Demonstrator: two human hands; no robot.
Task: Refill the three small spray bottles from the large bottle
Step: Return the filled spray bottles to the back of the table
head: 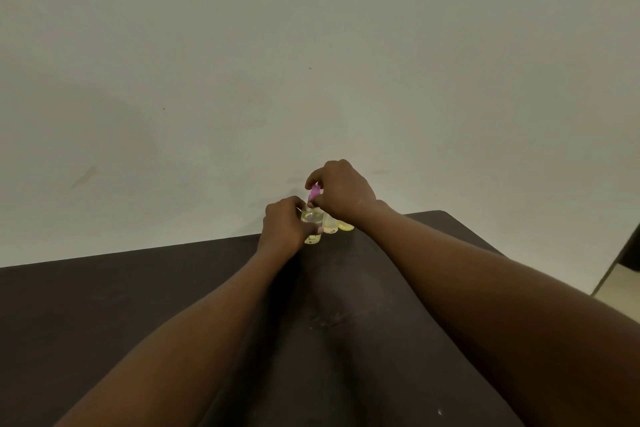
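At the far edge of the dark table (pixel 138 305) stands a small clear spray bottle (pixel 312 225) with yellowish liquid. My left hand (pixel 284 227) is wrapped around its body. My right hand (pixel 341 191) pinches a purple spray top (pixel 314 191) right above the bottle's neck. Two more small bottles, one pale (pixel 330 224) and one yellow-green (pixel 346 226), stand close to its right, partly hidden by my right wrist. The large bottle is not in view.
A plain pale wall (pixel 311 45) rises directly behind the table's far edge. The table's right corner (pixel 446 215) is rounded, with a strip of light floor (pixel 620 288) beyond it at the right.
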